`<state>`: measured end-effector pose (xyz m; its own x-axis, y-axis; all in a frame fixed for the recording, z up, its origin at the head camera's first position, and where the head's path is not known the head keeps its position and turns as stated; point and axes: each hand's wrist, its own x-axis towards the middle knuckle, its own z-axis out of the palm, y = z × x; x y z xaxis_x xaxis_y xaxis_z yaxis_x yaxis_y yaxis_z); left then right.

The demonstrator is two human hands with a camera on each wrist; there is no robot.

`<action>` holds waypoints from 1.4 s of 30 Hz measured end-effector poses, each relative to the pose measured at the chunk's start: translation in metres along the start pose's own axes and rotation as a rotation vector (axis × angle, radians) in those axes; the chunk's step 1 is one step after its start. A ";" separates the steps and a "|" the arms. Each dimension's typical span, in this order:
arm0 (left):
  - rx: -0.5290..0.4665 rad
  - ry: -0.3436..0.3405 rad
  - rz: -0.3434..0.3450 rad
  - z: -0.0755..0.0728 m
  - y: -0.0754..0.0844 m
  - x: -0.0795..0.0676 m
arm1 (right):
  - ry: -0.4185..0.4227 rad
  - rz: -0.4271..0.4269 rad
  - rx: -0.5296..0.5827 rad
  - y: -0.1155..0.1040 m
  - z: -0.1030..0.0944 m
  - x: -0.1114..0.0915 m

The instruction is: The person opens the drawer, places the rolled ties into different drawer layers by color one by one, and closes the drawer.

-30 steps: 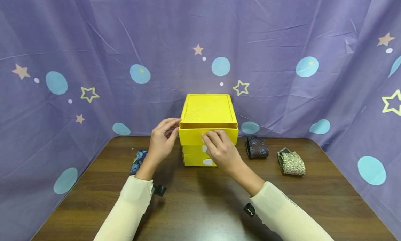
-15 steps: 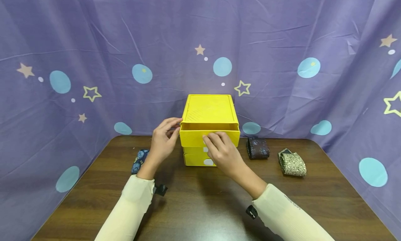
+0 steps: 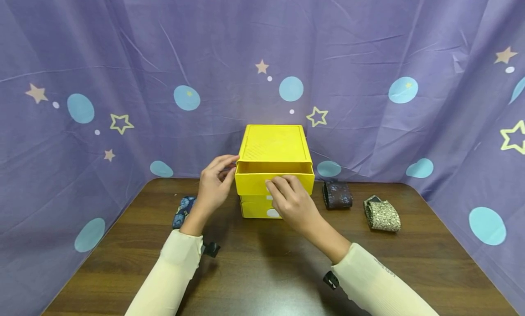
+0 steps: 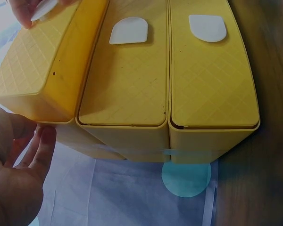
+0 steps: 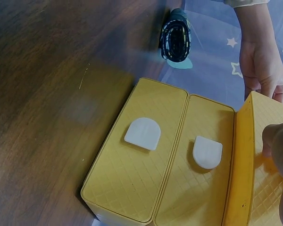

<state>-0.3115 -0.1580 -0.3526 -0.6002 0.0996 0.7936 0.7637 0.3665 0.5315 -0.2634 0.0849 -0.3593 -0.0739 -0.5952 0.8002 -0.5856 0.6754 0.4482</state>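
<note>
Yellow top drawer projects partway from the three-drawer cabinet on the bench. I observe its front facing the head camera, long axis running left to right. Right hand pinches its white tab; left hand rests extended fingers against the cabinet's left side.

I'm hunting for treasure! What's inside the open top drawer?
In the top drawer, only bare yellow shows. The rest is covered by its own front and the yellow cabinet.

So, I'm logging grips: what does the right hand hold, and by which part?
The right hand pinches the top drawer by the white tab on its front.
</note>
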 end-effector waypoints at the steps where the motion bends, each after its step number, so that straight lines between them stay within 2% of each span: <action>1: -0.002 -0.001 0.001 0.000 0.000 0.000 | -0.002 0.000 0.001 0.000 0.000 0.000; 17: 0.000 -0.001 -0.004 -0.001 -0.003 -0.001 | 0.010 -0.025 -0.013 -0.003 -0.005 -0.001; 30: -0.006 -0.004 -0.004 0.000 -0.004 -0.001 | 0.013 -0.021 0.030 -0.006 -0.011 -0.002; 42: -0.007 -0.013 -0.040 -0.002 -0.001 0.000 | 0.018 -0.023 0.049 -0.009 -0.014 -0.003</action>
<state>-0.3120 -0.1604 -0.3530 -0.6337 0.0972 0.7674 0.7402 0.3645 0.5650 -0.2465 0.0870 -0.3601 -0.0454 -0.6024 0.7969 -0.6256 0.6391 0.4474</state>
